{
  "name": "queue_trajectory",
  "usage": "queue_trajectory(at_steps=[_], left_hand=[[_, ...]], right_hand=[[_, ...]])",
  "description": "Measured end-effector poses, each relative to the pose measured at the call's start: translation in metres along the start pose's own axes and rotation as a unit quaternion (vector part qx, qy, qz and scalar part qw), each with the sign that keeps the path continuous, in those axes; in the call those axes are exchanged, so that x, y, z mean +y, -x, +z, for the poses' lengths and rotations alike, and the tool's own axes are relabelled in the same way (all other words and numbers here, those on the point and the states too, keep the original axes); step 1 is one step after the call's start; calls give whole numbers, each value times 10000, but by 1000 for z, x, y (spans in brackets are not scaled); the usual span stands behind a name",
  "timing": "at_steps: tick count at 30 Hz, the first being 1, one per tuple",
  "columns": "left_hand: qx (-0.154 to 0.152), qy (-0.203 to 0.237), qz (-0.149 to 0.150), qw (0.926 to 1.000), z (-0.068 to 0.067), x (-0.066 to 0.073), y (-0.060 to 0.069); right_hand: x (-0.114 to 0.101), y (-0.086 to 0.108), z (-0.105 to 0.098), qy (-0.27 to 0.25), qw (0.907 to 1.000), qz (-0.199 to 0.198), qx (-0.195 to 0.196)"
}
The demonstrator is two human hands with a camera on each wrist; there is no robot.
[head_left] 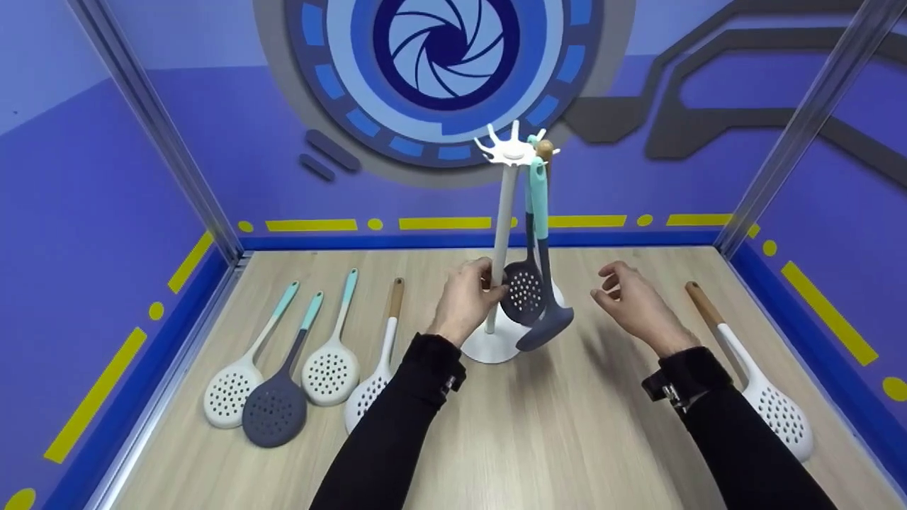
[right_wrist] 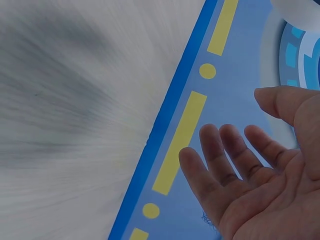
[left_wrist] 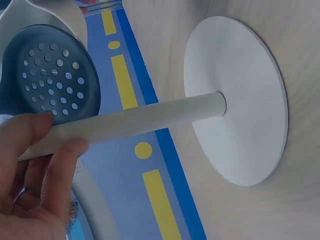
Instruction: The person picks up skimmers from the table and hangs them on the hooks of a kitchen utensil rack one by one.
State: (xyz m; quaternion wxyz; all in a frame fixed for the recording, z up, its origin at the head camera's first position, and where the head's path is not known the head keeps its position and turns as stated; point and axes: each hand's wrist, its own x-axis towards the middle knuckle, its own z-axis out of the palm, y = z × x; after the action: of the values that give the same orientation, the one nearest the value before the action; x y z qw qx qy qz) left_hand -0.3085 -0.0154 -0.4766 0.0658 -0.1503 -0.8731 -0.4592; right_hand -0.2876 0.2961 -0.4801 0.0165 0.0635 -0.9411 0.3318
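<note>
I have the left hand [head_left: 464, 300] gripping the post of the white rack [head_left: 504, 212], toward the tabletop's [head_left: 538, 439] back edge. The right hand [head_left: 638, 306] is loose and empty; a hanging dark ladle [head_left: 547, 330] stands between them. Four skimmers [head_left: 275, 414] lie toward the left edge, my left sleeve [head_left: 390, 432] partly covering one; a wooden-handled skimmer [head_left: 785, 418] lies near the right edge.

Stand [head_left: 503, 219] is finished in plain white | hanging ladle [head_left: 549, 329] is coloured charcoal, handled in mint | hanging skimmer [head_left: 525, 292] is coloured charcoal, dotted with holes; its half-hidden handle is apparently coloured mint | rightmost skimmer [head_left: 779, 416] is coloured white, handled in brown | tabletop [head_left: 524, 439] is streaked beige | back wall [head_left: 227, 142] is marked with yellow dashes
</note>
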Motion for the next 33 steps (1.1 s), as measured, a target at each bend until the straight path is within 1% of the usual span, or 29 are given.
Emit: queue_trajectory(at_steps=[3,7,10,14,20,24,28,33], left_hand=[[39,-1,47,10000,3,0,0],[86,-46,21,10000,4,-1,-1],[80,-74,-66,9999,3,-3,-2],[60,-94,-103,9999,1,-5,-2],[-10,-51,-72,10000,0,-3,0],[-29,-41,-134,9999,0,-3,0],[-69,28,-250,9997,1,-4,0],[-80,147,-212,9996,0,-7,0]], right_hand=[[4,0,-1,1,10000,36,12],[9,0,-2,0,10000,79,51],[12,0,-2,50,9999,110,92],[16,1,-3,97,9998,146,78],[26,2,-7,145,9996,236,12],[31,3,-11,270,9992,297,70],[37,3,-14,504,9979,333,220],[50,4,-16,840,9949,509,224]])
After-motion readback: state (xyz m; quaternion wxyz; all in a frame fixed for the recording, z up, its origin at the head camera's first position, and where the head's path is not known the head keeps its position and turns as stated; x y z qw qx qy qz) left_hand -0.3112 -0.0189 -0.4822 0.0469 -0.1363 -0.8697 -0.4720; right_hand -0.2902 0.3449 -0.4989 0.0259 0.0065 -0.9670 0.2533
